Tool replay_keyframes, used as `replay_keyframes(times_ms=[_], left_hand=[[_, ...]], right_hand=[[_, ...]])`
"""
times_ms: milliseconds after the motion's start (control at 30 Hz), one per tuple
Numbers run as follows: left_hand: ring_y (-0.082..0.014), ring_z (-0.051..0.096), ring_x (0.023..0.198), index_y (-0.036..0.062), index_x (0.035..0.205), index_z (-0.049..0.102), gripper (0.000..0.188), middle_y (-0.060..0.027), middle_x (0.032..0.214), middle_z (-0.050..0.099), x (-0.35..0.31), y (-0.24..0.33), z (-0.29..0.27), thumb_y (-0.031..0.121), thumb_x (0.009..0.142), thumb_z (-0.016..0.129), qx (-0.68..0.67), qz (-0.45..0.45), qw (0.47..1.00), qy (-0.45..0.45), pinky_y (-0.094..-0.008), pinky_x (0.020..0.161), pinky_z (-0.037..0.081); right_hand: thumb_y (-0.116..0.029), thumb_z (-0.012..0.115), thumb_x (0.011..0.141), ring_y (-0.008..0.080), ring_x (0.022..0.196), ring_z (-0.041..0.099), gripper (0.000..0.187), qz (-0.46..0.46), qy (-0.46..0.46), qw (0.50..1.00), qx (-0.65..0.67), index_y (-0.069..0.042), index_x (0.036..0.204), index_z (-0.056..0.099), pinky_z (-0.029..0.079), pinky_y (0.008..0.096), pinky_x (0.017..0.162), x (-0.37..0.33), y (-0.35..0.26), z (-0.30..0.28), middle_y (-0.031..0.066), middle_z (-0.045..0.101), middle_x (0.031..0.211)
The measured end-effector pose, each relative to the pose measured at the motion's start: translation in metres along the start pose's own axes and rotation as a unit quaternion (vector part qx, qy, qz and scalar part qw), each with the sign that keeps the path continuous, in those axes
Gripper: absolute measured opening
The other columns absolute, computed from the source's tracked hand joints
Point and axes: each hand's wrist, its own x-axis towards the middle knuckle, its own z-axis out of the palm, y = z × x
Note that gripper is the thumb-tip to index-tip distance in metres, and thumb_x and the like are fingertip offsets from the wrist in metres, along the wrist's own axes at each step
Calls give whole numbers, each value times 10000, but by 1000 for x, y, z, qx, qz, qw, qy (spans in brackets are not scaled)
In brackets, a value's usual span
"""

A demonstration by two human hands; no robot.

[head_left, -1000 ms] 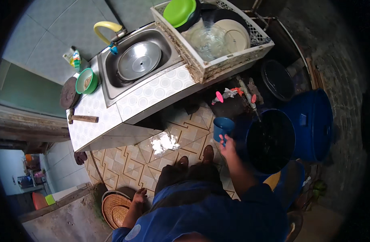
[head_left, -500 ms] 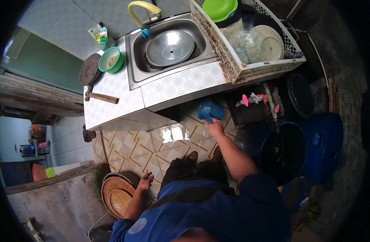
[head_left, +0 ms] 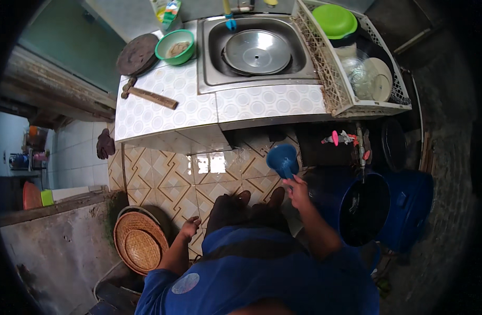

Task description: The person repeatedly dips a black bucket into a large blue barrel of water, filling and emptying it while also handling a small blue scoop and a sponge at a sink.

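My right hand [head_left: 297, 191] grips the handle of a blue plastic water dipper [head_left: 281, 159] held out over the tiled floor. The dipper's mouth faces up toward me, and its inside looks dark blue. To the right of that hand stands a big blue water barrel [head_left: 346, 215] with a dark opening. A tap [head_left: 362, 164] with a pink handle sits above the barrel's rim. My left hand [head_left: 190, 228] hangs low on the left with nothing in it, its fingers loosely bent and a little apart. A round woven basket [head_left: 117, 231] lies nearest to it.
A steel sink [head_left: 207, 68] with a round metal lid [head_left: 256, 44] is set in the counter [head_left: 162, 118]. A hammer [head_left: 151, 98], a green bowl [head_left: 158, 50] and a dark round board [head_left: 138, 55] are left of it. A dish crate [head_left: 372, 110] stands right. The floor [head_left: 167, 173] shines wet.
My right hand has drawn the dipper out from beneath the counter edge, slightly right and toward me, tipping its mouth into view. The view has shifted; my left hand stays low.
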Motion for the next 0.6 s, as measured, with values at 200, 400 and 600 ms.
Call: replay_keyframes(times_ms=[200,400,600], left_hand=[[-251,548,1074,22,1342,433,594,-160,1225,557,27,-7,-10,341,878,621,-56,63,996,-4,-319,915,418],[-239,565,953,26,1330,450,597,-163,1150,595,25,-25,-27,338,858,638,-59,18,998,24,-343,835,454],[-286,556,1081,-10,1304,470,603,-200,1225,565,40,-74,-44,346,846,634,-47,-7,998,35,-388,823,478]], right_hand=[[-84,551,840,71,503,428,231,40,75,996,-14,-60,1065,506,284,208,370,-39,14,9,53,622,794],[-87,620,775,77,472,399,526,112,11,976,-188,-53,1266,433,302,235,379,-23,41,78,0,510,664],[-114,658,812,64,471,372,478,58,-139,961,-232,-58,1243,459,276,235,399,-86,-6,169,-37,450,643]])
